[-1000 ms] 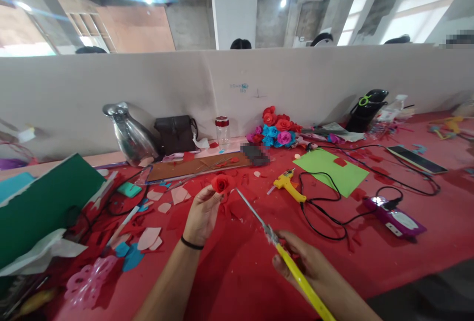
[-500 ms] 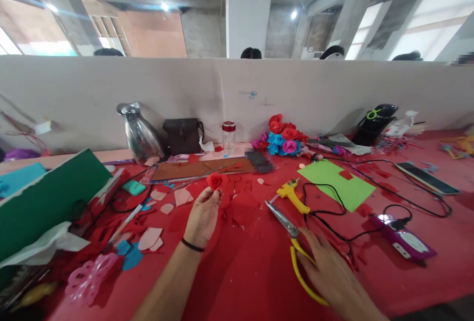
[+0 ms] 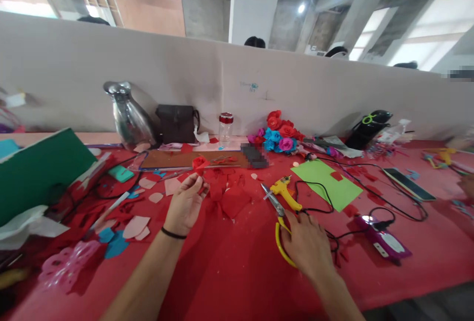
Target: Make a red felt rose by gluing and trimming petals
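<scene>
My left hand (image 3: 187, 205), with a dark band on its wrist, is closed in a pinch on a small red paper rose (image 3: 200, 162). It holds the rose up over the table, in front of the brown board. To the right, my right hand (image 3: 309, 242) is low over the table, its fingers bent over the yellow handles of the scissors (image 3: 276, 202). The far handle is hidden under that hand. The blades point away from me and lie beside a yellow glue gun (image 3: 286, 193). Red paper pieces (image 3: 231, 200) lie between my hands.
Paper roses (image 3: 285, 131), a lidded jar (image 3: 225, 131), a dark bag (image 3: 177, 123) and a steel jug (image 3: 129, 116) stand along the partition. Green paper (image 3: 329, 182), a phone (image 3: 409, 184), cords and a purple power strip (image 3: 385, 239) lie right. Pink and blue scraps lie left.
My view has turned slightly right and down. The scissors have slid forward with my right hand, nearer the glue gun's nozzle. My left hand still holds the rose.
</scene>
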Demonstrator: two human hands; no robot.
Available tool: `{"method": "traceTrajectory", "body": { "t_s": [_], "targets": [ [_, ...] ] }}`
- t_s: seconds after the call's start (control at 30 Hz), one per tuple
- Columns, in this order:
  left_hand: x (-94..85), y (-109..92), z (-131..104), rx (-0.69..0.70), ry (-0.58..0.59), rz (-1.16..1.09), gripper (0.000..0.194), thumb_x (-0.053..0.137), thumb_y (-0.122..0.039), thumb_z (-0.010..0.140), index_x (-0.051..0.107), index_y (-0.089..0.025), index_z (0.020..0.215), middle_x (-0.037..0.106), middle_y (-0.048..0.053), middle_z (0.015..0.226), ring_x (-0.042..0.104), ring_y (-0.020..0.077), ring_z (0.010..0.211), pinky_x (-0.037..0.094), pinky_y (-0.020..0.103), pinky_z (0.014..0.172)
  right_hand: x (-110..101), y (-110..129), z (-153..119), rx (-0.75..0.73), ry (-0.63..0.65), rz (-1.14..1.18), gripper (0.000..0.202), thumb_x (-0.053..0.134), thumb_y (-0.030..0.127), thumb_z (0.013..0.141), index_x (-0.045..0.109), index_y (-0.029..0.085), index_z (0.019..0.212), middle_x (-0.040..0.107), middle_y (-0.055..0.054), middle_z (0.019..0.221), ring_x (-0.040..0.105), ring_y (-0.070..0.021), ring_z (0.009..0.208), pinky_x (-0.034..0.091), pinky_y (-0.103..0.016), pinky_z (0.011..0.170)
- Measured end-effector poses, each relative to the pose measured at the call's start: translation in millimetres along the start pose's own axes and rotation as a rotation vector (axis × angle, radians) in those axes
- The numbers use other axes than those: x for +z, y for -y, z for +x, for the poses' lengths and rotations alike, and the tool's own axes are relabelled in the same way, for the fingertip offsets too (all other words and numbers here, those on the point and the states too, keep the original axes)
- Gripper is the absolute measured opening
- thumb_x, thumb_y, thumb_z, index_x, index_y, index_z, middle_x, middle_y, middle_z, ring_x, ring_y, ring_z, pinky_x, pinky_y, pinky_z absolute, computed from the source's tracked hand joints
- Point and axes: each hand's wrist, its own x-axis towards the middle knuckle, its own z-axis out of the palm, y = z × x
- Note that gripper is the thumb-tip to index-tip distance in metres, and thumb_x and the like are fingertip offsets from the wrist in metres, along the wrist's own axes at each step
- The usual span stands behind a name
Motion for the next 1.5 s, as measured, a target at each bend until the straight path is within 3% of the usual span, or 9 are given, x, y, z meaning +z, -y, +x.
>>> {"method": "traceTrajectory", "body": {
  "t_s": [0.2, 0.3, 0.4, 0.57, 0.77, 0.93, 1.07, 1.37, 1.5],
  "targets": [
    [-1.2, -5, 1, 0.032, 0.01, 0.013, 0.016, 0.078, -0.015, 0.061, 0.064, -0.016, 0.069, 0.064, -0.004, 0.064, 0.06, 0.0078, 0.06, 0.05, 0.024, 0.069, -25, 27, 33, -0.107, -0.08, 0.109, 0.023, 0.044, 0.021, 0.085, 0.067, 0.017, 0.089, 0.064, -0.014, 0.095, 0.06, -0.0278, 0.088, 0.042, -0.035, 0.069],
    [1.7, 1, -4, 0.01, 0.031, 0.046, 0.018, 0.079, -0.017, 0.06, 0.063, -0.015, 0.069, 0.063, -0.004, 0.064, 0.061, 0.0085, 0.061, 0.05, 0.022, 0.067, -20, 50, 57, -0.266, -0.042, 0.508, 0.021, 0.046, 0.019, 0.085, 0.066, 0.02, 0.08, 0.069, -0.006, 0.081, 0.063, -0.0211, 0.078, 0.044, -0.03, 0.07],
    [5.5, 8, -9, -0.055, 0.053, 0.059, 0.02, 0.08, -0.017, 0.058, 0.064, -0.014, 0.07, 0.064, -0.003, 0.066, 0.061, 0.0092, 0.062, 0.051, 0.023, 0.067, -4, 75, 71, -0.372, -0.1, 0.94, 0.018, 0.048, 0.021, 0.084, 0.066, 0.02, 0.084, 0.07, -0.005, 0.084, 0.064, -0.0185, 0.078, 0.046, -0.028, 0.072],
    [12.2, 18, -18, -0.139, 0.088, 0.076, 0.02, 0.081, -0.017, 0.059, 0.065, -0.014, 0.071, 0.066, -0.002, 0.068, 0.062, 0.0093, 0.063, 0.052, 0.023, 0.069, 14, 94, 66, -0.314, -0.049, 1.359, 0.021, 0.054, 0.03, 0.083, 0.065, 0.018, 0.095, 0.07, -0.008, 0.094, 0.065, -0.0192, 0.083, 0.05, -0.03, 0.075],
    [17.3, 31, -26, -0.216, 0.06, 0.137, 0.025, 0.084, -0.021, 0.052, 0.068, -0.013, 0.069, 0.069, 0.001, 0.068, 0.064, 0.0113, 0.065, 0.052, 0.024, 0.071, 10, 91, 61, -0.151, 0.108, 1.68, 0.029, 0.062, 0.033, 0.076, 0.066, 0.019, 0.101, 0.071, -0.006, 0.098, 0.065, -0.0183, 0.086, 0.051, -0.031, 0.078],
    [18.2, 34, -27, -0.183, -0.002, 0.189, 0.027, 0.085, -0.022, 0.049, 0.069, -0.013, 0.069, 0.07, 0.001, 0.067, 0.064, 0.0109, 0.063, 0.05, 0.021, 0.066, 7, 91, 60, -0.123, 0.17, 1.745, 0.026, 0.065, 0.032, 0.073, 0.069, 0.019, 0.095, 0.072, -0.004, 0.093, 0.065, -0.0168, 0.08, 0.052, -0.03, 0.075],
    [19.2, 34, -27, -0.168, -0.003, 0.216, 0.025, 0.084, -0.022, 0.051, 0.068, -0.013, 0.068, 0.067, -0.001, 0.063, 0.06, 0.0085, 0.057, 0.046, 0.019, 0.058, 6, 93, 57, -0.137, 0.121, 1.712, 0.025, 0.067, 0.032, 0.072, 0.068, 0.018, 0.093, 0.072, -0.004, 0.089, 0.064, -0.0164, 0.076, 0.052, -0.029, 0.072],
    [21.9, 33, -32, -0.132, 0.024, 0.301, 0.018, 0.078, -0.018, 0.059, 0.068, -0.015, 0.073, 0.065, -0.001, 0.07, 0.057, 0.0089, 0.062, 0.046, 0.021, 0.062, 12, 95, 57, -0.159, 0.04, 1.639, 0.017, 0.061, 0.03, 0.077, 0.067, 0.018, 0.087, 0.071, -0.004, 0.085, 0.065, -0.0169, 0.077, 0.052, -0.028, 0.072],
    [21.5, 31, -32, -0.094, 0.034, 0.359, 0.017, 0.077, -0.02, 0.061, 0.067, -0.015, 0.073, 0.062, -0.002, 0.069, 0.053, 0.007, 0.058, 0.043, 0.019, 0.057, 3, 88, 58, -0.236, -0.044, 1.503, 0.021, 0.055, 0.035, 0.081, 0.066, 0.018, 0.086, 0.07, -0.005, 0.081, 0.063, -0.0165, 0.071, 0.05, -0.027, 0.065]
  ]
}}
